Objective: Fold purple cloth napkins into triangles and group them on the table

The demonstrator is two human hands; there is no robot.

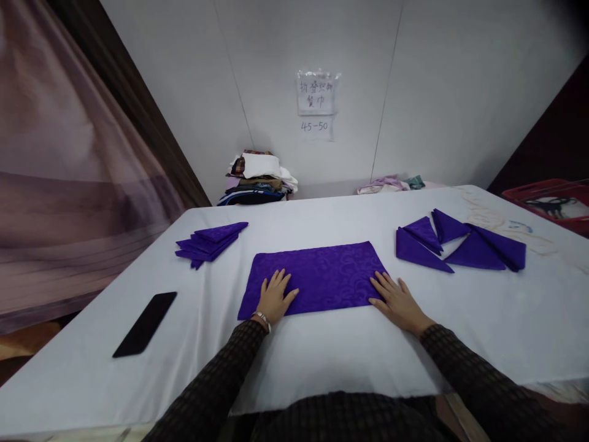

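A purple patterned cloth napkin [329, 276], folded into a rectangle, lies flat on the white-covered table [331, 350] in front of me. My left hand [275, 298] rests on its lower left part, palm down with the fingers spread. On the napkin's right edge lies my right hand [396, 301], also flat with fingers apart. Neither hand grips anything. A stack of pointed, folded purple napkins [211, 240] sits to the upper left. More purple napkins [483, 245], folded into triangles, lie to the right, some overlapping.
A black flat rectangular object [146, 324] lies at the left of the table. Behind the far edge are a pile of folded clothes [260, 178] and some crumpled fabric [384, 184]. A red basket [552, 199] stands at the right. A handwritten sign [316, 98] hangs on the wall.
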